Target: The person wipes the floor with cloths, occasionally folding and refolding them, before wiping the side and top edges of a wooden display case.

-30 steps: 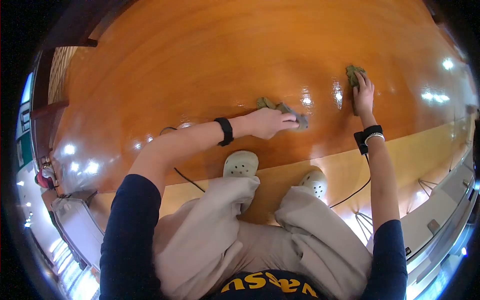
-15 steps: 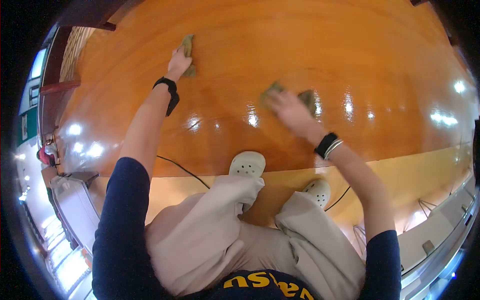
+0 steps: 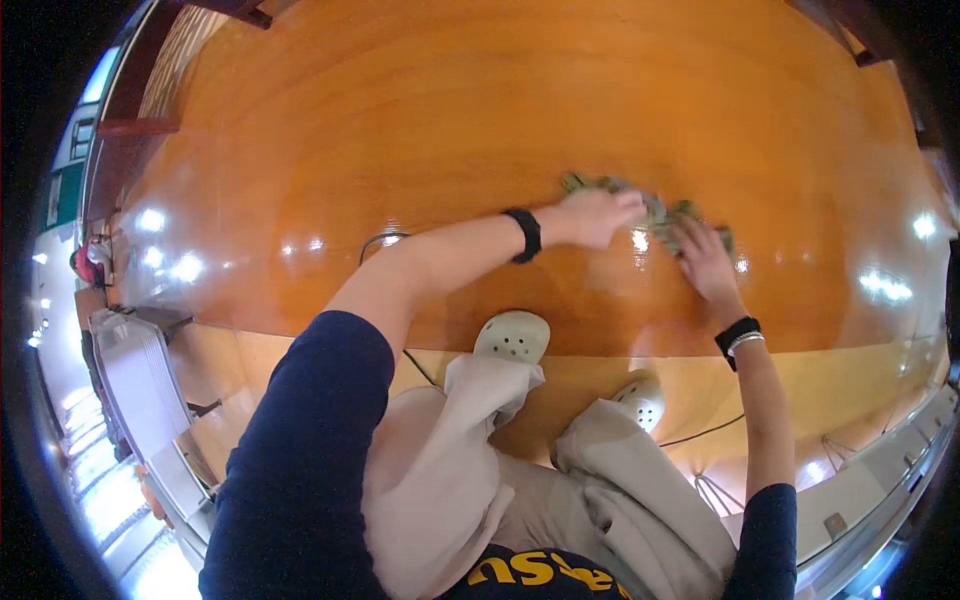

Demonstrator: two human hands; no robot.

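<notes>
On the glossy wooden floor point(image 3: 450, 110), the left hand point(image 3: 598, 218), stretched far out leftward half a second ago, has swung in beside the right hand point(image 3: 708, 265), itself now farther right. Blurred, the left grips one green cloth point(image 3: 590, 184); the right's fingers bunch over a second cloth point(image 3: 686, 210), just beside the first.

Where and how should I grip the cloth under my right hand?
Probably its bunched middle, from above on your near side, palm down: the cloth lies low and crumpled on the glossy surface, with folds showing beyond the right hand.
</notes>
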